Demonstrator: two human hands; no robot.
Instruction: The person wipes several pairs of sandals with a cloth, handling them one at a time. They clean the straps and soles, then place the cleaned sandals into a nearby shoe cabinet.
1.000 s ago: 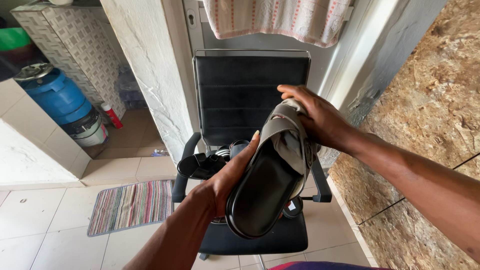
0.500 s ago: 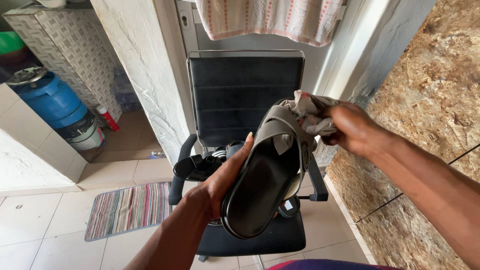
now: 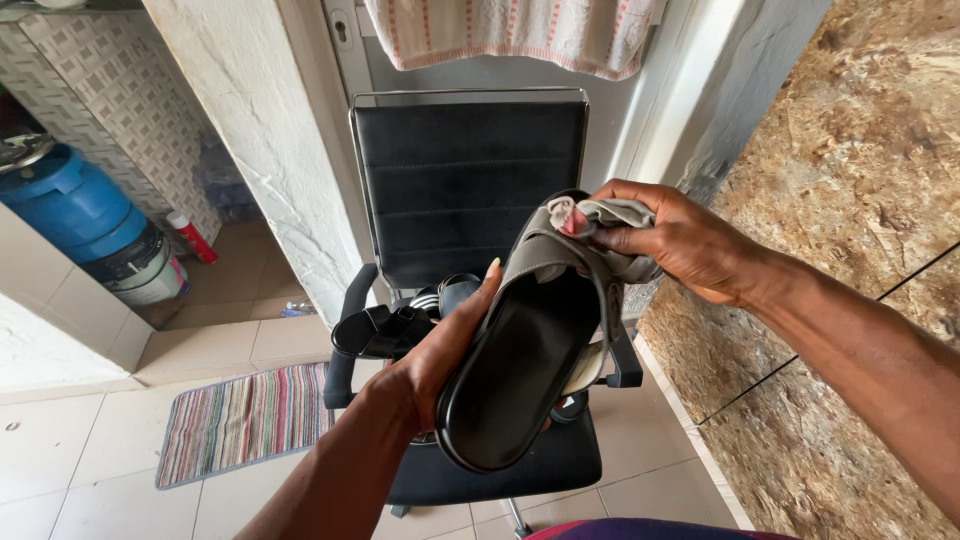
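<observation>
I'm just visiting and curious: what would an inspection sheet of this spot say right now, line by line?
Surface: black office chair with armrests, standing on pale floor tiles.
Job's things: grey-strapped slide sandal with black sole; crumpled grey cloth pressed against the strap's top.
Clutter: more dark sandals heaped on the chair seat.
Grips: left hand holds the sandal by its side; right hand grips the cloth.
Cables: nothing seen.
Surroundings: striped rug, blue drum, red spray can, white roughcast pillar, patterned towel hanging above, brown speckled wall at right.
</observation>
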